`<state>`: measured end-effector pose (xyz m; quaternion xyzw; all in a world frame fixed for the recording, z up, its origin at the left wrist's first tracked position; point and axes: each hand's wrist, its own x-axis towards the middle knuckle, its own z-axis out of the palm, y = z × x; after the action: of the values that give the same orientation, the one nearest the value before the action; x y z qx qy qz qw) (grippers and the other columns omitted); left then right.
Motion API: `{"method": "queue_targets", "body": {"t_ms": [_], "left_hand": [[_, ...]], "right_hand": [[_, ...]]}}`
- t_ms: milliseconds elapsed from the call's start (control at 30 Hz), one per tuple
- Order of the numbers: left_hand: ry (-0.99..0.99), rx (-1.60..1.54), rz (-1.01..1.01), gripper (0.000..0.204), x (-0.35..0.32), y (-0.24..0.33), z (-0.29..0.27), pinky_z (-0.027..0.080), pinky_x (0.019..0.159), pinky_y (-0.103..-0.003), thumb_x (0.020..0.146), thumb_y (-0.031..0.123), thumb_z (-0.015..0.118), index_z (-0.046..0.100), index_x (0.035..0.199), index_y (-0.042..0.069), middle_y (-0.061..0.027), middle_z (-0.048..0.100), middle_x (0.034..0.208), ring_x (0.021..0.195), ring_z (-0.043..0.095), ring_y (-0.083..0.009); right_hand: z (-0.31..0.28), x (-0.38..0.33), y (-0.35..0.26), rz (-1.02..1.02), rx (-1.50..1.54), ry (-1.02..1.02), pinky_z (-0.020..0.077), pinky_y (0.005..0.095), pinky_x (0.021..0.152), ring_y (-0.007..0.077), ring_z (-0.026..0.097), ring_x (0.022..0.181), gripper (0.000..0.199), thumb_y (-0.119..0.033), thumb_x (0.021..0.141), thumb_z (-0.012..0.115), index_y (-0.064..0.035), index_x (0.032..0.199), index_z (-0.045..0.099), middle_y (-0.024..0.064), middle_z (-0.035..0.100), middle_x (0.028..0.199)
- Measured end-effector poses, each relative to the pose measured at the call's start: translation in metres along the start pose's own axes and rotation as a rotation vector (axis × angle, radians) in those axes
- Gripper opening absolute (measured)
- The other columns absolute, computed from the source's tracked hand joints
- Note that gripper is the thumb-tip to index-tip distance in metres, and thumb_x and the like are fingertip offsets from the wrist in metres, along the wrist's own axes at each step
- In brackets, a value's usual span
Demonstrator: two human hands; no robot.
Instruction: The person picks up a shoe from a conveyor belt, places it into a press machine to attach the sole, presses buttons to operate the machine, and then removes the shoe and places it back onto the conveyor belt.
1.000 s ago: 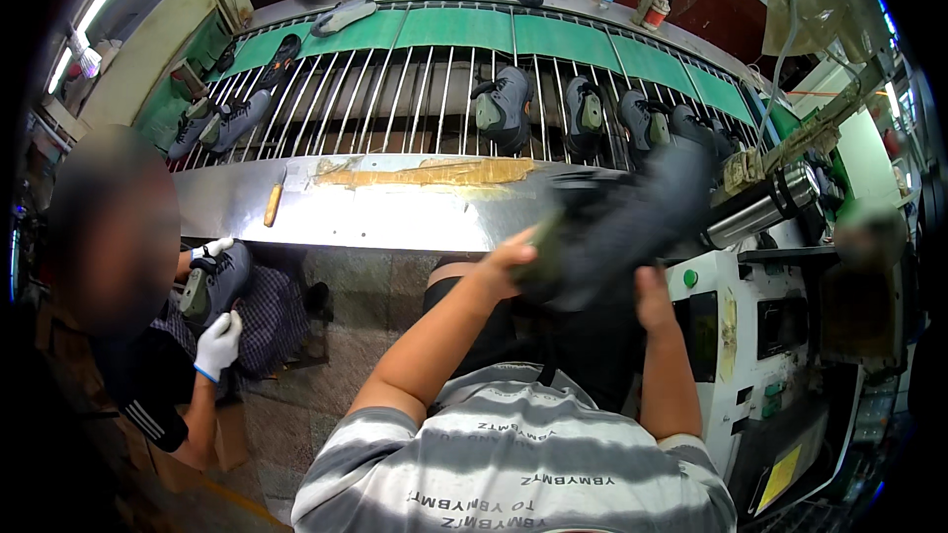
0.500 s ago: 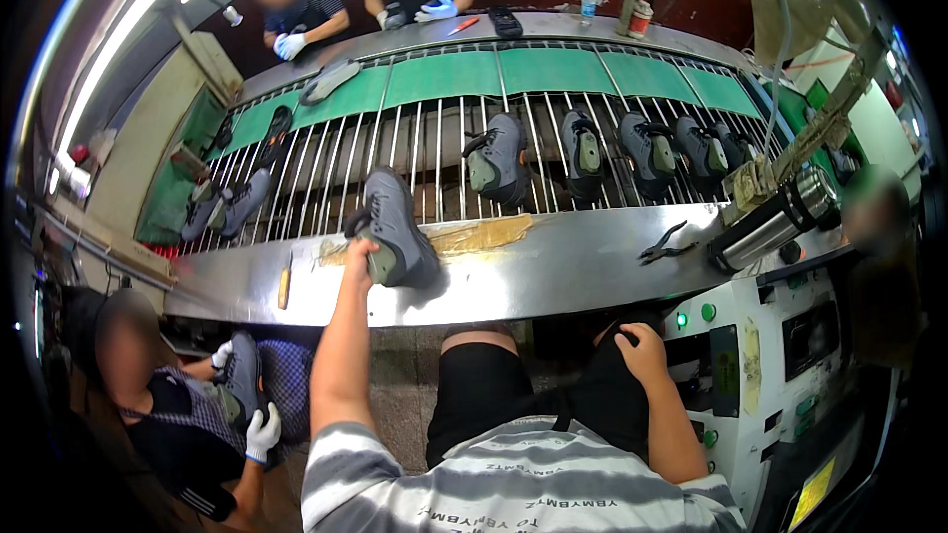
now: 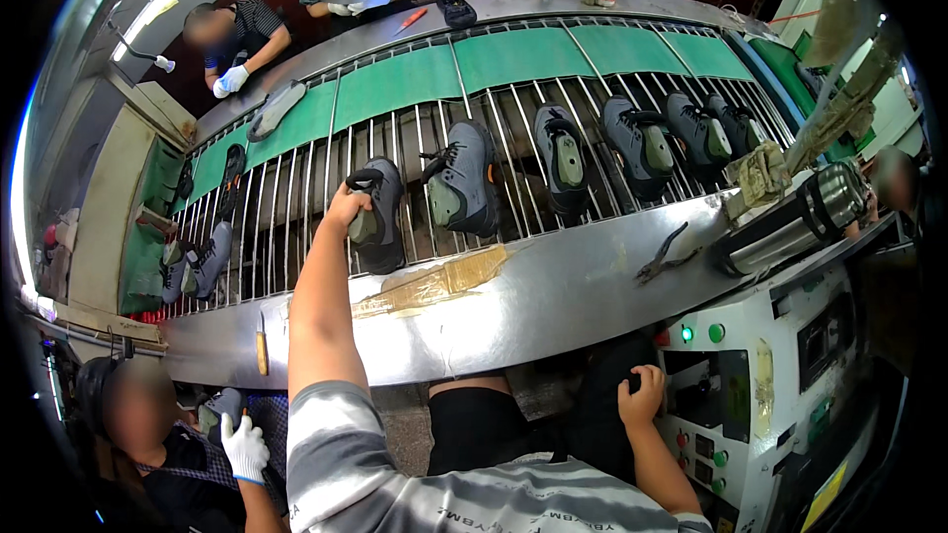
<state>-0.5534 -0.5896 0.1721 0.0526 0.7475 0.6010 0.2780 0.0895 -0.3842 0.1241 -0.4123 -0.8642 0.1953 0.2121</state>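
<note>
Your left hand point(image 3: 348, 205) is curled over the heel collar of a grey shoe point(image 3: 378, 217) lying on the rod conveyor point(image 3: 296, 197), just at 9 o'clock of a second grey shoe point(image 3: 464, 178). Your right hand point(image 3: 644, 397) rests low at 5 o'clock against a dark item in your lap, fingers bent; what it clasps cannot be told. Judged light, with a soft upper and stiff sole: grip at the heel or sole edge. Pliers point(image 3: 662, 255) lie on the steel surface point(image 3: 553, 296).
</note>
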Motion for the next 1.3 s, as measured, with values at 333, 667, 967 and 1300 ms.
{"method": "queue_targets", "body": {"t_ms": [333, 667, 967, 1300], "left_hand": [[0.005, -0.005, 0.092, 0.066, 0.008, 0.003, -0.001, 0.046, 0.060, -0.030, 0.060, -0.005, 0.058, 0.054, 0.126, 0.005, -0.0072, 0.059, 0.076, 0.065, 0.058, -0.0179], [0.009, 0.092, 0.239, 0.071, 0.008, -0.011, 0.009, 0.047, 0.060, -0.029, 0.060, -0.008, 0.059, 0.052, 0.129, 0.006, -0.0104, 0.061, 0.079, 0.063, 0.059, -0.0178], [-0.010, 0.048, 0.243, 0.075, 0.022, -0.020, 0.004, 0.048, 0.065, -0.029, 0.059, -0.006, 0.061, 0.050, 0.132, 0.008, -0.0103, 0.060, 0.095, 0.071, 0.058, -0.0170], [0.187, 0.459, 0.268, 0.074, 0.025, -0.013, 0.017, 0.048, 0.082, -0.039, 0.060, 0.009, 0.066, 0.048, 0.132, 0.007, -0.0170, 0.060, 0.109, 0.095, 0.060, -0.0289]], "right_hand": [[0.005, 0.006, 0.009, 0.002, 0.083, -0.015, 0.0425, 0.0447, 0.085, 0.0361, 0.050, 0.095, 0.021, -0.005, 0.069, 0.061, -0.0033, 0.089, 0.055, 0.0157, 0.052, 0.098], [0.008, 0.007, 0.015, 0.016, 0.125, -0.026, 0.0419, 0.0436, 0.086, 0.0360, 0.050, 0.094, 0.022, -0.004, 0.068, 0.059, -0.0025, 0.089, 0.054, 0.0163, 0.050, 0.097], [0.009, 0.007, 0.012, 0.006, 0.176, -0.043, 0.0423, 0.0427, 0.083, 0.0357, 0.050, 0.091, 0.020, -0.003, 0.069, 0.058, -0.0020, 0.088, 0.052, 0.0162, 0.049, 0.096], [0.010, 0.003, -0.015, -0.070, -0.010, 0.083, 0.0446, 0.0453, 0.077, 0.0366, 0.053, 0.089, 0.019, -0.006, 0.065, 0.063, -0.0083, 0.083, 0.059, 0.0129, 0.055, 0.089]]}}
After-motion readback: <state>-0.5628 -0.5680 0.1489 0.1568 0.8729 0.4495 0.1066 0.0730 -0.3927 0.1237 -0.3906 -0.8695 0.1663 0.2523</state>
